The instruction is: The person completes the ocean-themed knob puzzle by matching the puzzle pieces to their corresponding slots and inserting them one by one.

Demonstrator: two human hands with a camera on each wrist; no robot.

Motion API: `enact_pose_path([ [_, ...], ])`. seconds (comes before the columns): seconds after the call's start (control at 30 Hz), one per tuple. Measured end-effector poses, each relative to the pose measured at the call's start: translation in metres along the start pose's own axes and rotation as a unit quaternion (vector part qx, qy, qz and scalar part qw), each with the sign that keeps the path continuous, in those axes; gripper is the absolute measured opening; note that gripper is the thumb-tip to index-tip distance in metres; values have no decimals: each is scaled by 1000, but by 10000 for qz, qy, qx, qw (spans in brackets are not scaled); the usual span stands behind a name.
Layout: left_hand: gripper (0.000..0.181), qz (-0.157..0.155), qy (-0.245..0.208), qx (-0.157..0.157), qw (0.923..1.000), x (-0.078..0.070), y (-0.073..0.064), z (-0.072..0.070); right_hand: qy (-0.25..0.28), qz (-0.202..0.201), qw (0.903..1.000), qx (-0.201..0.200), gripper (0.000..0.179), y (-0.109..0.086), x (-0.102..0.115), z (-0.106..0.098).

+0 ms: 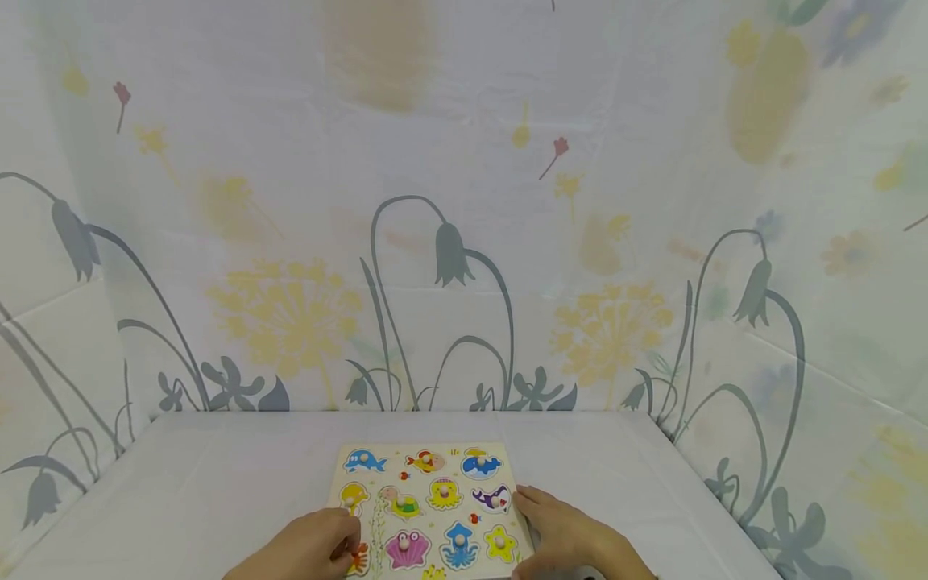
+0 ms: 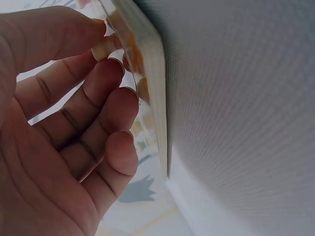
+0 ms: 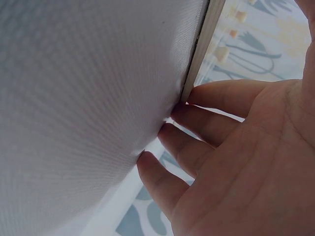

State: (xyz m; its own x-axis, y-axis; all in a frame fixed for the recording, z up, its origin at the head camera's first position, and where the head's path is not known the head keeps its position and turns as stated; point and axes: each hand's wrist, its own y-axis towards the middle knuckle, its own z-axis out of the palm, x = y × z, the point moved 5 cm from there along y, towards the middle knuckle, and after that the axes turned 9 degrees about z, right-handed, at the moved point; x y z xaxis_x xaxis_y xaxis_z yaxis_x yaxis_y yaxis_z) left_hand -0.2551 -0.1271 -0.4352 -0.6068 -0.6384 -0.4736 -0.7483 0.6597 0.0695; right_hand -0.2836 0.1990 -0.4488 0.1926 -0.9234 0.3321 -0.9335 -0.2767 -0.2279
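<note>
A wooden peg puzzle board (image 1: pixel 435 483) with sea-animal pieces lies on the white table. My left hand (image 1: pixel 312 544) is over its near left corner, by the orange crab piece (image 1: pixel 358 560). In the left wrist view, the thumb and forefinger pinch a small wooden knob (image 2: pixel 103 49) on an orange piece, seemingly the crab. The other fingers of that hand (image 2: pixel 74 93) are bent beside the board. My right hand (image 1: pixel 573 536) rests along the board's right side. In the right wrist view, its fairly straight fingers (image 3: pixel 192 147) touch the table, the forefinger against the board edge.
Other knobbed pieces sit in the board, among them a pink shell (image 1: pixel 408 549), a blue squid (image 1: pixel 460 546), a yellow starfish (image 1: pixel 500 544) and a turtle (image 1: pixel 402 503). A flower-patterned curtain (image 1: pixel 464 201) hangs behind the white tabletop (image 1: pixel 239 459) and at its sides.
</note>
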Motion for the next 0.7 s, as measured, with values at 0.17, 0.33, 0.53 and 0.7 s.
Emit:
enact_pose_path([
  [0.17, 14, -65, -95, 12, 9999, 0, 0, 0, -12, -35, 10000, -4, 106, -1, 0, -1],
  [0.33, 16, -137, -216, 17, 9997, 0, 0, 2, -38, -69, 10000, -16, 105, -2, 0, 0],
  [0.53, 13, -103, -180, 49, 9998, 0, 1, 3, 11, 32, 10000, -9, 104, -2, 0, 0],
  [0.7, 17, -57, -147, 25, 9999, 0, 0, 2, -35, 8, 10000, -11, 104, -2, 0, -1],
])
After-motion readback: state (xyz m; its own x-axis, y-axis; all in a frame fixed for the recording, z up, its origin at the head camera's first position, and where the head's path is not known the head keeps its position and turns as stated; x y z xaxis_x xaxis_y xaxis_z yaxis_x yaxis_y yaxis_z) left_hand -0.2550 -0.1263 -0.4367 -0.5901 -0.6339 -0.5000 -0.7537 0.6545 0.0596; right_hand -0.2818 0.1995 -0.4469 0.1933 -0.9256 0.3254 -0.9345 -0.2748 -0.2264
